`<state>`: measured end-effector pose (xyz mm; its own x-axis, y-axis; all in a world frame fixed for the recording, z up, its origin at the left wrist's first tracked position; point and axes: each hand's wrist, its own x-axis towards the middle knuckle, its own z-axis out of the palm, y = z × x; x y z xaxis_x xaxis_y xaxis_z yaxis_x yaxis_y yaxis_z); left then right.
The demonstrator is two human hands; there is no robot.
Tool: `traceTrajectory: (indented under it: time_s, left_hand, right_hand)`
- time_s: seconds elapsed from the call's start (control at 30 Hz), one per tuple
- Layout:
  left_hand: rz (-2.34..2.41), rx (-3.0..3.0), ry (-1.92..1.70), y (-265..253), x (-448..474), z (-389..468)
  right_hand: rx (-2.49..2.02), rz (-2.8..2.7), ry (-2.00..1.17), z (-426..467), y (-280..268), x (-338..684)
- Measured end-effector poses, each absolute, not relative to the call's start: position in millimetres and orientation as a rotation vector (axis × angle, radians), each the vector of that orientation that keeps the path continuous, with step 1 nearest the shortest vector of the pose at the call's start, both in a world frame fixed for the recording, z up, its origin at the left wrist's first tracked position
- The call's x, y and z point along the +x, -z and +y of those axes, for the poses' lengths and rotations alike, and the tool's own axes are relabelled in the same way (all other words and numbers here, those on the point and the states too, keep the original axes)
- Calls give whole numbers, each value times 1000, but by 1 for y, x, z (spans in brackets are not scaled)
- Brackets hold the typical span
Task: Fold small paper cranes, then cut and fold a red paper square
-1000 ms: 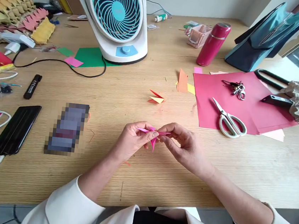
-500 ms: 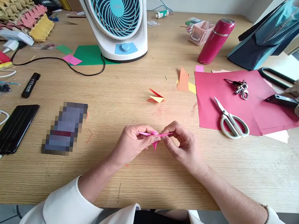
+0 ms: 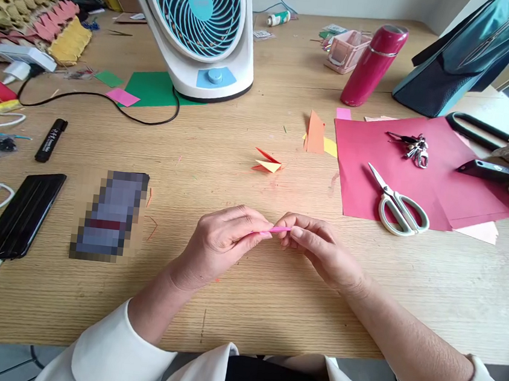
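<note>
Grip: the left hand (image 3: 226, 236) and right hand (image 3: 321, 246) both pinch the pink paper (image 3: 281, 230) between thumb and fingers, close together.
Pink paper: between the hands, over the near part of the desk (image 3: 178, 310); only a narrow strip shows, the rest hidden by fingers.
Done: it looks folded, though the number of folds cannot be told.
Left: with both hands on it, the shaping seems unfinished.
Red-and-yellow folded piece (image 3: 269, 163): beyond the hands, untouched, its points spread.
Scissors (image 3: 398, 210): on the red sheet (image 3: 358, 177), well apart from both hands.
</note>
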<state>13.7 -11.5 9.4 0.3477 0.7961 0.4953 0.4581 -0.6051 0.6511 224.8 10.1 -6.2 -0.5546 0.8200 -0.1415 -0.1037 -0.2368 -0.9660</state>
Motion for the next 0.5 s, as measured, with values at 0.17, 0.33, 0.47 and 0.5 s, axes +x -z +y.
traceTrajectory:
  time_s: [0.17, 0.33, 0.47, 0.5]
  left_hand:
    - [1069, 2245, -1116, -9, 18, -11]
    - [1079, 2100, -1130, -9, 22, -12]
    - [1092, 2100, -1112, -8, 21, -13]
    - [1101, 2112, -1104, -7, 21, -13]
  right_hand:
    - [-961, -1252, -1901, 11, 4, 219]
    - [-976, -1290, -1923, 12, 1, 219]
    - [-989, -1265, -1972, 13, 0, 220]
    - [-995, -1248, -1989, 13, 0, 220]
